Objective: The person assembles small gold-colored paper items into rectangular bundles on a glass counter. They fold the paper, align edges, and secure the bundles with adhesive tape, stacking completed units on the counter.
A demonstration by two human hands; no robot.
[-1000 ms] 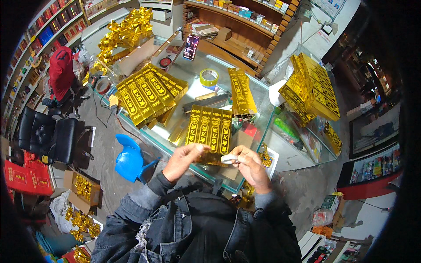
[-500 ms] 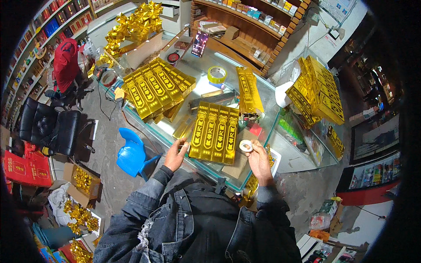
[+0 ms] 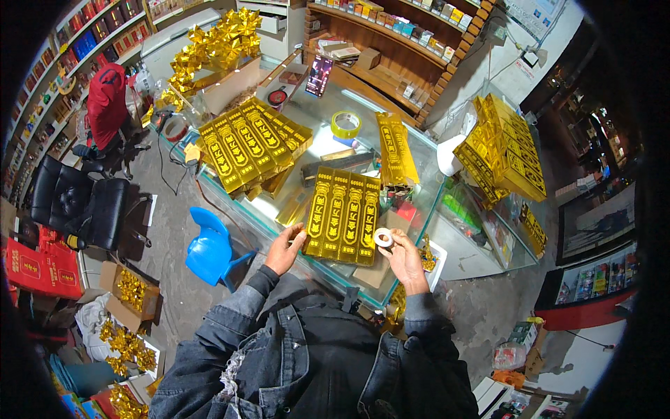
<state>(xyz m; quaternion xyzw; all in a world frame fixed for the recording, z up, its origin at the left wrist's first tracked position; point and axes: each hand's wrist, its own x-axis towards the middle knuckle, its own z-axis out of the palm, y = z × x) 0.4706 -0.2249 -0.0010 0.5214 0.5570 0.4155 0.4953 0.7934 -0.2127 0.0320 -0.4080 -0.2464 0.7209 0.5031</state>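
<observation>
A gold panel of several joined long boxes with dark printing (image 3: 342, 216) lies near the front edge of the glass counter (image 3: 447, 164), right before me. My right hand (image 3: 406, 258) grips a small white tape roll (image 3: 383, 238) between thumb and fingers, close by the panel's lower right edge. At the opposite side, my left hand (image 3: 285, 251) has its thumb and fingertips drawn together beside the panel's lower left edge. Whatever it may pinch is too small to make out.
Gold boxes (image 3: 244, 143) are stacked at the left of the counter, with more (image 3: 513, 150) at the right. Flat gold pieces (image 3: 398, 146), a yellow tape roll (image 3: 345, 125) and a lit phone (image 3: 319, 76) sit farther back. A blue chair (image 3: 211, 244) stands left of the counter.
My right hand has brought the white tape roll slightly left, toward the panel, and turned it. My left hand has shifted a little, staying at the panel's left side.
</observation>
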